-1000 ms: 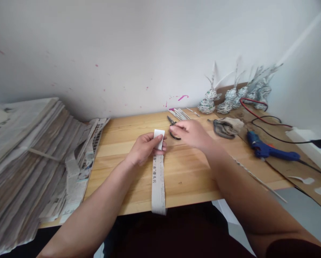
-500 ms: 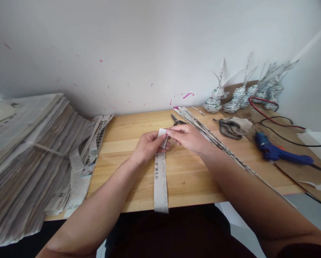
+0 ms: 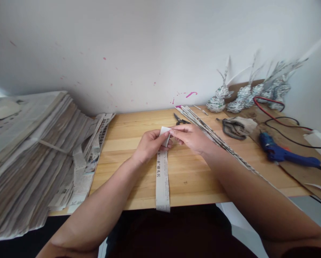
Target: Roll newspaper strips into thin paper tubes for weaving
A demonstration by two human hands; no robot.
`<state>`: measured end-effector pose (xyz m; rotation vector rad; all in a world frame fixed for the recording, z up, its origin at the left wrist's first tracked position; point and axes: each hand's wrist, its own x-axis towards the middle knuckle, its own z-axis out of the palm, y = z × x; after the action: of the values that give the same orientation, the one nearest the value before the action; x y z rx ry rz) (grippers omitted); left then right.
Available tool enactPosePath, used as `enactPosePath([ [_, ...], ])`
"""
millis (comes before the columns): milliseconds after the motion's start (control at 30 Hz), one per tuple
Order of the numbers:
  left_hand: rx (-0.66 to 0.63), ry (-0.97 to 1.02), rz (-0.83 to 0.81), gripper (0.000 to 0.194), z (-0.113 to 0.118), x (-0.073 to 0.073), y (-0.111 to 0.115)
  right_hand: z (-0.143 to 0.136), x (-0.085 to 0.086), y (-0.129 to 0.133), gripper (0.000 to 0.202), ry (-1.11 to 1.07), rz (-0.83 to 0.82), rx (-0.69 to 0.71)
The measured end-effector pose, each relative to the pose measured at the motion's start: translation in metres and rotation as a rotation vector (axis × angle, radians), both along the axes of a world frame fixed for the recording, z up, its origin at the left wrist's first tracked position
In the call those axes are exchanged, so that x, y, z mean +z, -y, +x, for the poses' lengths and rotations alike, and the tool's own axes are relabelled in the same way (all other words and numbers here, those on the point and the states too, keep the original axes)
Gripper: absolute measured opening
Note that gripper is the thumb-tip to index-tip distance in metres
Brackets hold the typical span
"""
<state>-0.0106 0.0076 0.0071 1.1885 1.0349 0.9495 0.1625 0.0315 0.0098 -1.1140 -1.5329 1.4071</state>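
Note:
A long strip of newspaper [image 3: 163, 182] runs from between my hands down to the table's front edge, its lower end hanging slightly over. My left hand [image 3: 152, 143] grips the strip's upper end, thumb on top and fingers beneath. At the same end, my right hand [image 3: 188, 136] pinches a corner of the strip between thumb and fingertips. The held end shows a pale, mostly blank face. Just beyond my right hand lie dark-handled scissors [image 3: 180, 120], their handles partly hidden by it. Thin rolled newspaper sticks [image 3: 203, 127] lie slantwise to the right, passing under my right forearm.
A tall newspaper stack [image 3: 37, 154] fills the left, with cut newspaper strips [image 3: 87, 168] beside it. At right are a grey cloth-like bundle [image 3: 237, 128], a blue glue gun [image 3: 286, 154] on cardboard, and loose cables. Several woven paper figures [image 3: 218, 100] stand against the back wall.
The view has shifted a little to the left, so things sit slightly further right. Both hands keep their hold on the strip's end, with hardly any finger movement.

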Motion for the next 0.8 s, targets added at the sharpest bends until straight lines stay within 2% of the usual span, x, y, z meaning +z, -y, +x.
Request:
enactPosePath([
  [300,-0.030,0.019,-0.048,0.037,0.0012,-0.0012,0.0011,-0.0039,0.0027,-0.0007,0.025,-0.078,-0.069,-0.092],
  [600,-0.029,0.001,-0.047,0.038,0.0016,-0.0008,0.0026,-0.0053,0.0057,0.0014,0.030,-0.096,-0.083,-0.123],
  [800,-0.005,-0.072,0.020,0.037,0.0021,0.0003,0.0033,-0.0054,0.0042,0.0012,0.031,-0.071,-0.060,-0.147],
])
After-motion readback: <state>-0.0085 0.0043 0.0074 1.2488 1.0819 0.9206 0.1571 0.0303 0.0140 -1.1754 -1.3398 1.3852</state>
